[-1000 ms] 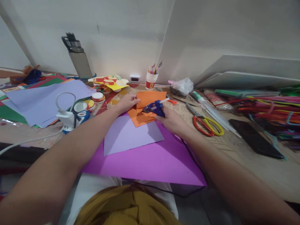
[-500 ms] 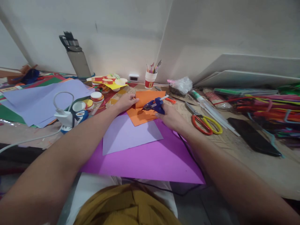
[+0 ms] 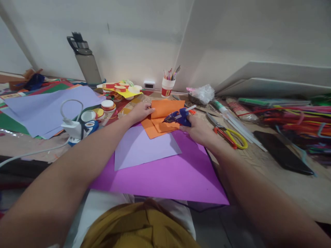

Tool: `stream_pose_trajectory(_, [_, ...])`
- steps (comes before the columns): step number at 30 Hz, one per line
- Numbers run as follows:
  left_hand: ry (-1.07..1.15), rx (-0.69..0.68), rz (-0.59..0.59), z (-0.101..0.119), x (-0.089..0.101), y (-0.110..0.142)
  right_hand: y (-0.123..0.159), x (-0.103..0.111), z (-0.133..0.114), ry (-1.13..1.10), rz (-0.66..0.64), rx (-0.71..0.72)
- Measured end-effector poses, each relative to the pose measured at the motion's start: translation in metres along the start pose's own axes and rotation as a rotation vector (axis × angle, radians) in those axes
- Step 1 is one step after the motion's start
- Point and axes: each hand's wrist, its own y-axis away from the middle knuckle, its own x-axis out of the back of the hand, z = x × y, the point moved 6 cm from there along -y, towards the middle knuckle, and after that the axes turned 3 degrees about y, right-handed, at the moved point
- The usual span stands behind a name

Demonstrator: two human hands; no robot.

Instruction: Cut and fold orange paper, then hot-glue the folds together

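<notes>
My right hand [image 3: 198, 130] is closed around a blue hot glue gun [image 3: 181, 117], its nozzle pointing left over the orange paper [image 3: 167, 109]. A white glue stick [image 3: 190, 107] pokes out of the gun's back end. At the paper's left edge, my left hand [image 3: 141, 112] pinches the folded-up flap between thumb and fingers. Below the orange paper lies a lilac sheet [image 3: 144, 151], and under that a larger purple sheet [image 3: 165, 182] reaches the table's front edge.
Scissors [image 3: 227, 132] with red and yellow handles lie right of my right hand, near a black phone [image 3: 283, 151]. Behind stand a paper cup of pens [image 3: 168, 86] and a grey bottle [image 3: 88, 67]. A white plug [image 3: 71, 130] with its cable sits left of my forearm.
The glue gun in my right hand has shifted to the right across the orange paper, its nozzle nearer the right side. My left hand keeps its place on the flap.
</notes>
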Motion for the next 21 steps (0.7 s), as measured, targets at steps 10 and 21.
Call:
stream_pose_trajectory(10, [-0.074,0.018,0.028,0.001,0.001,-0.001,-0.005,0.008,0.022,0.088,0.071,-0.062])
stream_pose_trajectory(21, [0.032,0.045,0.039,0.003,0.003,0.001,-0.016,0.008,0.037,0.087,0.153,-0.141])
